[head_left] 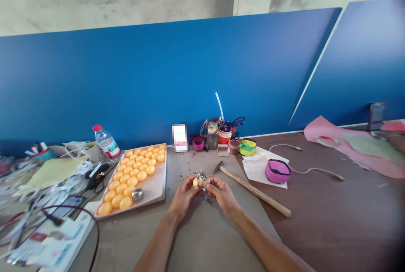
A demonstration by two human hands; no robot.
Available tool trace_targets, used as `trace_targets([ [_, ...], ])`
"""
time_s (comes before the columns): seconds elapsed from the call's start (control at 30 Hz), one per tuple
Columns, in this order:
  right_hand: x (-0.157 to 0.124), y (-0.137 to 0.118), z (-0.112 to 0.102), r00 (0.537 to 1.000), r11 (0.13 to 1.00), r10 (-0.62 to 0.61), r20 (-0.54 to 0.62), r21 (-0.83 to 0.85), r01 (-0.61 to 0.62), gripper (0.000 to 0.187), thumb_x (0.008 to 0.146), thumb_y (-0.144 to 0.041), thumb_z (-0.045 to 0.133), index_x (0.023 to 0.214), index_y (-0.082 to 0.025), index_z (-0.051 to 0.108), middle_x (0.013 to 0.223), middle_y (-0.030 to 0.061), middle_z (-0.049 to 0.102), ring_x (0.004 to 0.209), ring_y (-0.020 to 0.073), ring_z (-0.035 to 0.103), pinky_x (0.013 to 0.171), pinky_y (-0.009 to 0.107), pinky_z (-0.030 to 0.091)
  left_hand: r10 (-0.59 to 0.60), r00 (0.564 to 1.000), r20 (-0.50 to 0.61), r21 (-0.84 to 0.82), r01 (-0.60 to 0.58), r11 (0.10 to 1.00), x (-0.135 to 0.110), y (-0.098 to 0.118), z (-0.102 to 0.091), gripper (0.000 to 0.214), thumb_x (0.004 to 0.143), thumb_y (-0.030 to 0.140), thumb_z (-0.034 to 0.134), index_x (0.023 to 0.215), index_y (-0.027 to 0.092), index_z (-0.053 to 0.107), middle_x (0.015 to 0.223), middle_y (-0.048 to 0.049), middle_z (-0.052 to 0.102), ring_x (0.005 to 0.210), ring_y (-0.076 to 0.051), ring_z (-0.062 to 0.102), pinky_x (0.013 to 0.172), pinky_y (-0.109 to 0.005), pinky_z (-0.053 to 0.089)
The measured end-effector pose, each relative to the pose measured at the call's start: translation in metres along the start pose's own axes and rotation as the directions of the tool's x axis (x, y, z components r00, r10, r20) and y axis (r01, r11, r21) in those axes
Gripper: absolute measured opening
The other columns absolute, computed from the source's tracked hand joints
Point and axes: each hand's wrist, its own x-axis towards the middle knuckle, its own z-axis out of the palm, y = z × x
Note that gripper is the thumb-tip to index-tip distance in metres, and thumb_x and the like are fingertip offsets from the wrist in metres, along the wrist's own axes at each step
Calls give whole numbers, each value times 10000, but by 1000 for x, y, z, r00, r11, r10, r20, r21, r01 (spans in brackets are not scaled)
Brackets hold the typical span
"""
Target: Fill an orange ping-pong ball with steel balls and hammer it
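Observation:
Fingers of my left hand (184, 194) are wrapped round an orange ball (198, 181) with silvery bits on its surface. My right hand (221, 194) is close on the ball's right side, thumb and fingers pinched together; whatever lies between them is too small to make out. Small shiny metal pieces (201, 174) lie just beyond the ball, and dark bits are scattered on the grey mat (196, 238) around it. To the left, a shallow tray (160, 185) holds rows of plain orange balls (125, 179) and one silver-covered ball (137, 194).
A hammer (253, 189) lies right of my hands. Behind stand small cups, a purple container (198, 142) and a green container (247, 147). Another purple container (277, 171) sits on white paper. Left are a bottle (107, 143), cables and a power strip (53, 242). A blue partition (158, 82) borders the table.

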Motion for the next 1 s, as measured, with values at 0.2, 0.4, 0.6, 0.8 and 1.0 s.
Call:
trace_targets([
  [0.2, -1, -3, 4, 1000, 999, 23, -1, -35, -23, 194, 647, -352, 636, 660, -177, 553, 587, -43, 482, 540, 92, 394, 546, 238, 303, 13, 999, 44, 43, -15, 999, 0, -4, -1, 407, 707, 312, 697, 1079, 190, 587, 1058, -89, 618, 941, -221, 572, 857, -377, 447],
  [0.4, -2, -1, 3, 997, 995, 76, 15, -61, -75, 246, 656, -403, 638, 686, -178, 545, 583, -34, 519, 540, 100, 427, 548, 239, 318, 30, 999, -20, 204, -25, 979, 0, 1, 1, 434, 677, 334, 715, 1061, 174, 595, 1004, -82, 631, 906, -214, 573, 842, -345, 442],
  [0.6, -5, 0, 4, 998, 995, 60, 10, -84, -59, 212, 702, -383, 595, 692, -184, 523, 546, -38, 524, 521, 105, 441, 549, 244, 324, 68, 996, -51, 302, -49, 952, -1, 5, 6, 418, 670, 360, 710, 1030, 170, 615, 972, -79, 645, 837, -205, 587, 789, -325, 457],
  [0.8, -5, 4, 5, 998, 993, 55, -25, -99, -57, 153, 704, -342, 560, 696, -197, 512, 518, -46, 516, 489, 109, 444, 527, 248, 331, 111, 990, -84, 353, -74, 933, 0, -4, 2, 402, 675, 336, 711, 1029, 170, 619, 958, -84, 658, 843, -212, 594, 795, -327, 455],
  [1.0, -5, 4, 8, 996, 990, 59, -71, -127, -68, 109, 698, -305, 531, 714, -201, 502, 491, -56, 510, 470, 111, 447, 512, 247, 333, 130, 987, -97, 408, -80, 909, -1, -8, 0, 413, 677, 363, 703, 1040, 180, 627, 962, -89, 662, 844, -221, 595, 801, -343, 462],
])
